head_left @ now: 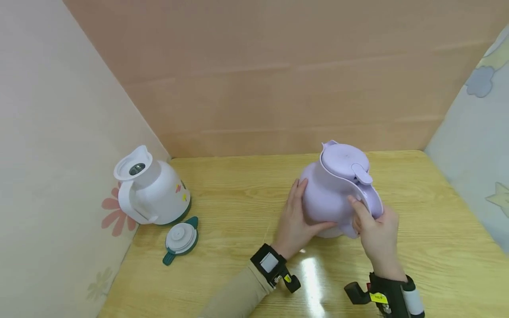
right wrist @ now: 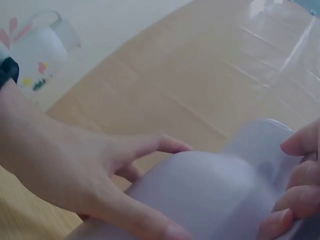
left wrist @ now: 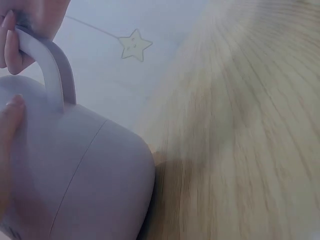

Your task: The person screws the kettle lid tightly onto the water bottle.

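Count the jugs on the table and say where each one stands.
2. The white jug, lid off, stands at the table's left edge by the wall. The lilac jug stands right of centre, held by the left hand and right hand.

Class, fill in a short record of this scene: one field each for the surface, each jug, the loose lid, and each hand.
Surface: light wooden table
Jug in hand: lilac plastic jug with its lid on, standing on the table
Left hand: fingers straight, pressed against the jug's side
Right hand: curled round the jug's handle
Other jug: white plastic jug with a green base, lid off, by the left wall
Loose lid: green and white round lid, lying on the table before the white jug
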